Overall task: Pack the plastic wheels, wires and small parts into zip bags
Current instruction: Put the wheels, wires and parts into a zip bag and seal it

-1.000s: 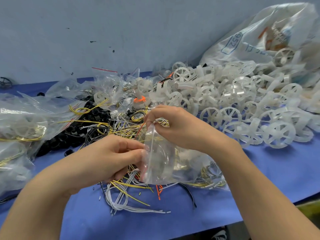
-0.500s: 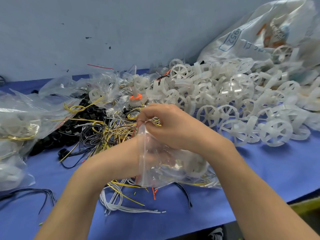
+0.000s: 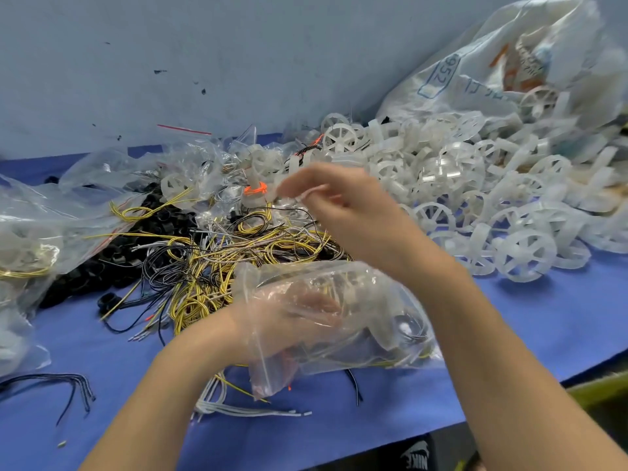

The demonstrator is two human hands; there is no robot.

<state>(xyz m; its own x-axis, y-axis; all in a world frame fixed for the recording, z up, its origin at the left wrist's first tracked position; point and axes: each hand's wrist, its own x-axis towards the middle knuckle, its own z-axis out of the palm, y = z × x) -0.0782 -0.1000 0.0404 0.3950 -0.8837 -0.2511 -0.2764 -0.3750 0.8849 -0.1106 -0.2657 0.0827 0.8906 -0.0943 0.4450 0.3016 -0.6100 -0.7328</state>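
Zip bag (image 3: 367, 300), near surface's (image 3: 509, 334) front edge; left hand (image 3: 272, 317) inside, fingers unreadable through plastic. Right hand (image 3: 343, 205) above wires (image 3: 255, 253), blurred, loosely curled, hold unclear. Advise: push contents deep, clear of seal.

Bare L hand (image 3: 268, 321), R hand (image 3: 343, 205), bare forearms (image 3: 163, 385).

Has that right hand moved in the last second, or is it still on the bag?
Yes. The right hand has left the zip bag and risen away from the person, now level with the orange-banded part.
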